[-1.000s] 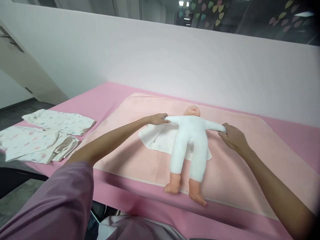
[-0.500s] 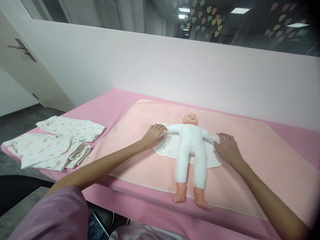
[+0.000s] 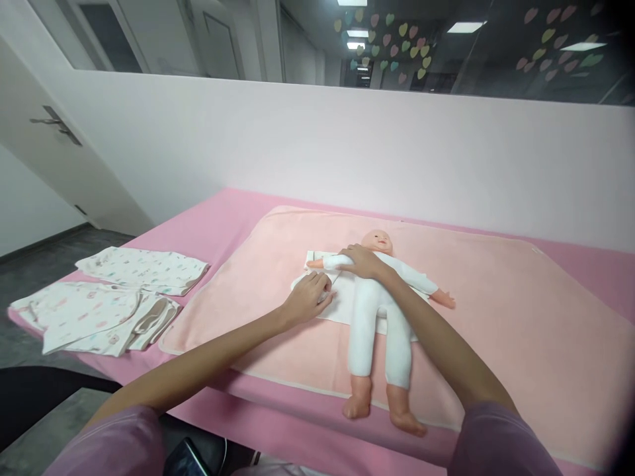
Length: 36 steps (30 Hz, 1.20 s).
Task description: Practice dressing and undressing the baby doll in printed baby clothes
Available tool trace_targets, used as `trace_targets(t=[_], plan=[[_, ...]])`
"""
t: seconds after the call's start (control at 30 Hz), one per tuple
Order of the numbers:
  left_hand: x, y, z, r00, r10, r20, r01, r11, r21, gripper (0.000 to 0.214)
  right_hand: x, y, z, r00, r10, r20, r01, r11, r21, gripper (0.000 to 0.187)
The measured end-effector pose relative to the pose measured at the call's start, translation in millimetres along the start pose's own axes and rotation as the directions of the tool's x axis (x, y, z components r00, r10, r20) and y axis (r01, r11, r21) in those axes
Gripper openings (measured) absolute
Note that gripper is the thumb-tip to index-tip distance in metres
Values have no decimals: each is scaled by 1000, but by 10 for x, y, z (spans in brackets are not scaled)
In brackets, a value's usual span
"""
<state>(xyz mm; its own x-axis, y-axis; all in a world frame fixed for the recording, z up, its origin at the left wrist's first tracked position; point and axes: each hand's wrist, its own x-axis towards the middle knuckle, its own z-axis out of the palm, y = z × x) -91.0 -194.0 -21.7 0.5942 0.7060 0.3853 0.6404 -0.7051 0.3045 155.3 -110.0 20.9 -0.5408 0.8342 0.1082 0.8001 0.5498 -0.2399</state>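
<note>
A baby doll with a white cloth body lies face up, its bare feet towards me. Under its back is a white baby garment, spread out and partly hidden by the doll and my hands. My left hand is closed on the garment's edge beside the doll's arm on the left. Flat across the doll's chest and that arm's shoulder rests my right hand, fingers stretched out. The doll's other arm reaches out to the right, its hand bare.
A peach blanket covers much of the pink table. Folded printed baby clothes lie at the left end, with more printed clothes in front. A white wall rises behind the table; a dark phone is below its front edge.
My right hand has left the doll's arm on the right and moved left onto its chest. My left hand has shifted down from the other arm to the garment's edge. Both doll hands now show.
</note>
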Motion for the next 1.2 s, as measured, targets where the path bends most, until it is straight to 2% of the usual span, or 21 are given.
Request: trace_targets(t=[0.1,0.2,0.3,0.37,0.53,0.73,0.87,0.93,1.0,1.1,1.17,1.2], plan=[[285,-105,161,999,-49,-3,49,995,87,28,-154,125,-55,989,40,-140,-29,996,79,36],[686,-166,377,988,-146,51,138,981,140,40,-269,243,-89,951,95,-295,-41,982,184,26],[1029,-221,540,958,-256,129,237,961,145,34,-321,319,-90,931,103,-349,-27,976,216,21],[1157,-272,591,946,-287,151,270,955,126,26,-333,341,-86,931,106,-350,-27,974,223,22],[1219,-497,552,922,-341,185,353,935,-32,19,-326,345,-98,947,106,-302,-22,963,269,18],[1270,-766,342,889,-425,171,457,848,-271,25,-291,308,-100,976,103,-194,-62,977,206,17],[1310,-714,252,905,-405,125,422,833,-358,20,-90,125,-1,979,148,-138,-131,983,126,19],[1319,-641,238,920,-383,86,385,840,-383,19,40,-4,64,978,178,-104,-172,983,68,27],[1321,-571,228,933,-358,44,345,853,-391,18,87,-86,107,970,206,-126,-205,978,28,34],[1311,-513,212,939,-345,16,323,861,-394,17,-171,6,72,930,203,-306,-203,979,31,30],[1300,-510,209,936,-352,17,327,851,-410,16,-558,220,-8,896,189,-401,-188,981,42,38],[1295,-517,212,934,-356,18,330,844,-423,16,-778,355,-52,892,202,-405,-199,979,51,47]])
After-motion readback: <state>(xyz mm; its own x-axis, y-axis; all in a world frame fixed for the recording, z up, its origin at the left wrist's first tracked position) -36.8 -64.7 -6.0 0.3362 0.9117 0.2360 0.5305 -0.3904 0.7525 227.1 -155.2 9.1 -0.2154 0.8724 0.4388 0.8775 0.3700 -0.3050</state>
